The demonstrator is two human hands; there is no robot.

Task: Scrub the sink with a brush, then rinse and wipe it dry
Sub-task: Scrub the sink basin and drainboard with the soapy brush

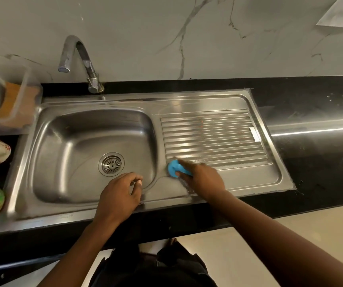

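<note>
Right hand (203, 179) is down on the steel, fingers and thumb wrapped round the blue brush (174, 167), index finger laid along the top of it. That brush sits on the drainboard (212, 133) at its near left corner, right where the ribs end, just beside the wall of the basin (79, 154). The right forearm comes in from the lower right, stretched long across the front edge of the black desk (321, 162), with the wrist low and close to the metal. There are wet beads on the steel just under the wrist.

Over to the left hand (121, 193): it rests on the front rim of the sink (63, 216), knuckles up, fingers loosely curled with the thumb tucked towards the fingertips, and nothing to be seen in it. Its fingertips reach over the near lip of the basin, not far from the drain (111, 163). The left forearm rises from the bottom of the view, angled slightly to the right.

Behind the basin the curved tap (77, 63) stands against the marbled wall (208, 38), spout pointing left. A clear plastic tub (11, 104) sits on the desk at the sink's far left corner.
</note>
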